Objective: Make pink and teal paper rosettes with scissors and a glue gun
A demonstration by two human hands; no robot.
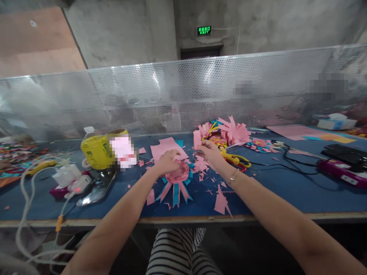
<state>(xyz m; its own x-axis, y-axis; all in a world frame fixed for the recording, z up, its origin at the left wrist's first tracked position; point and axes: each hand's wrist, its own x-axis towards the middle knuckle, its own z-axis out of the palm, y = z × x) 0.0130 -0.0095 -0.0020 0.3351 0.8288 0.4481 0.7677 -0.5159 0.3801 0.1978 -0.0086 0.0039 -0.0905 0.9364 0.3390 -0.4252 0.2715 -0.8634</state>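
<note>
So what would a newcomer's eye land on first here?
Probably the pink-and-blue paper rosette at the table's near middle, with the left hand at its upper edge and pink scraps around it. Next, the big pink paper flower in the pile beyond the right hand. Then the green lit EXIT sign high on the grey wall.

We see a round pink-and-blue paper rosette (178, 176) lying flat, tails fanned near; far right of it, we hold a pink strip (197, 139) upright.
</note>
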